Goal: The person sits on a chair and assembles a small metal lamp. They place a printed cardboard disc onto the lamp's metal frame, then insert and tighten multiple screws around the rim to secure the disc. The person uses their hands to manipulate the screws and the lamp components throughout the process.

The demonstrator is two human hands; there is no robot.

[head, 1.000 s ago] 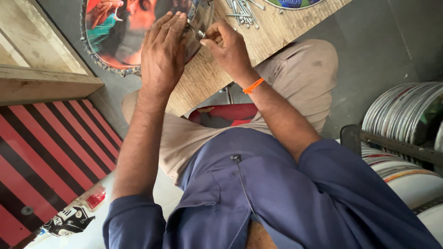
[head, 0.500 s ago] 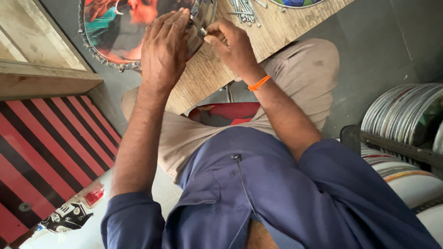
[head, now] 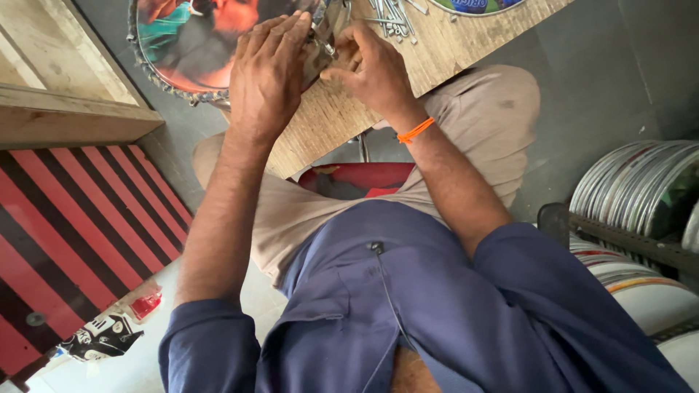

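Plate (head: 196, 44), round and printed, lies at the wooden desk's (head: 437, 51) left edge. Left hand (head: 266, 73) presses it flat; right hand (head: 368, 69) pinches a small metal piece (head: 322, 45), which could slip.

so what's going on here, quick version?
A person sits at a wooden board and works with both bare hands at the edge of a round picture plate that has a scalloped metal rim. The left hand lies flat over the plate's edge. The right hand pinches a small metal piece against it; what the piece is cannot be told. A pile of metal nails lies on the board just beyond the hands.
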